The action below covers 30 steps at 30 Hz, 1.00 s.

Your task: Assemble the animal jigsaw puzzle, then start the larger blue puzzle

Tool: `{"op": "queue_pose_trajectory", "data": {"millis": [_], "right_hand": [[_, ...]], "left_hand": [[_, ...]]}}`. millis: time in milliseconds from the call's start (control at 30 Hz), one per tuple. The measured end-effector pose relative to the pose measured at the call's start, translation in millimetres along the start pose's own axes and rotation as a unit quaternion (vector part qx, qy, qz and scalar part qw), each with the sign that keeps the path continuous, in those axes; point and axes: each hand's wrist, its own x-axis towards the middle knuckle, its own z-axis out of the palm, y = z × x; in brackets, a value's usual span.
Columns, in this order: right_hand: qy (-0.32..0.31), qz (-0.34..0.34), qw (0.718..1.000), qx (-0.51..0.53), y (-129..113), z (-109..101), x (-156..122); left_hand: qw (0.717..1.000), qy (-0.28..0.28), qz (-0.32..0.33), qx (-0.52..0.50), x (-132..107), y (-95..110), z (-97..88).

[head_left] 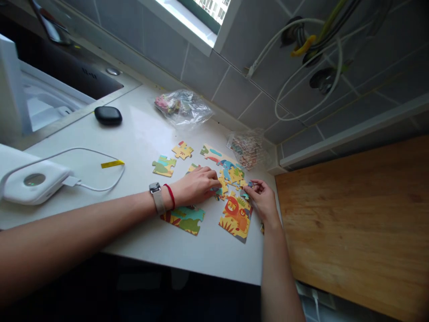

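My left hand point(197, 184), with a watch point(156, 197) and a red cord point(170, 197) at its wrist, bends its fingers closed at the edge of a yellow puzzle piece point(223, 182); its fingertips are partly hidden. Between the thumb and fingers of my right hand point(264, 199) is a small puzzle piece point(247, 185). Joined pieces with two lions point(235, 215) lie just below the hands. Above them sits a part with a blue elephant point(229, 166). A green section point(187, 220) is partly covered by my left wrist.
Two loose pieces point(164, 165) lie left of the puzzle. Clear plastic bags point(192, 109) rest by the tiled wall. A black case point(108, 116), a white device point(36, 179) with a cable, and a sink point(100, 85) are on the left. A wooden board point(351, 223) is on the right.
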Motion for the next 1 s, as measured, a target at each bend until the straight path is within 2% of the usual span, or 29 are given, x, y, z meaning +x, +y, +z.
{"op": "queue_pose_trajectory", "data": {"millis": [167,267,333,433,500,567,700,767,900,1000], "right_hand": [[0.044,0.012,0.996,0.077,-11.8,4.4,-4.8],[0.022,0.028,0.990,0.135,-25.4,13.2,-13.3],[-0.026,0.037,0.985,0.164,-35.5,19.9,-21.8],[-0.148,0.034,0.976,0.159,-48.0,28.0,-35.4],[-0.232,0.016,0.963,0.135,-52.0,31.1,-42.3],[-0.279,-0.026,0.956,0.089,-52.0,32.2,-46.1],[-0.268,-0.146,0.952,-0.018,-46.1,31.2,-45.4],[-0.260,-0.173,0.949,-0.034,-43.8,30.1,-43.4],[-0.252,-0.175,0.951,-0.031,-41.7,27.7,-40.5],[-0.265,-0.158,0.951,-0.019,-40.3,26.2,-39.0]], "left_hand": [[1.000,-0.014,-0.004,-0.010,0.7,-4.8,-0.9],[0.999,-0.019,-0.022,-0.018,0.7,-6.9,-2.8],[0.999,-0.012,-0.038,-0.017,0.7,-7.2,-3.3],[0.998,0.002,-0.057,0.011,0.8,-7.7,-2.9],[0.997,0.008,-0.071,0.037,0.5,-8.4,-2.6],[0.995,0.012,-0.080,0.056,0.1,-8.8,-2.7],[0.996,0.016,-0.069,0.062,-0.3,-7.7,-5.4],[0.998,0.012,-0.037,0.049,-0.2,-6.6,-7.6],[0.998,-0.045,0.047,0.010,-0.2,-4.9,-11.5],[0.996,-0.077,0.055,-0.003,0.2,-4.6,-12.8]]}}
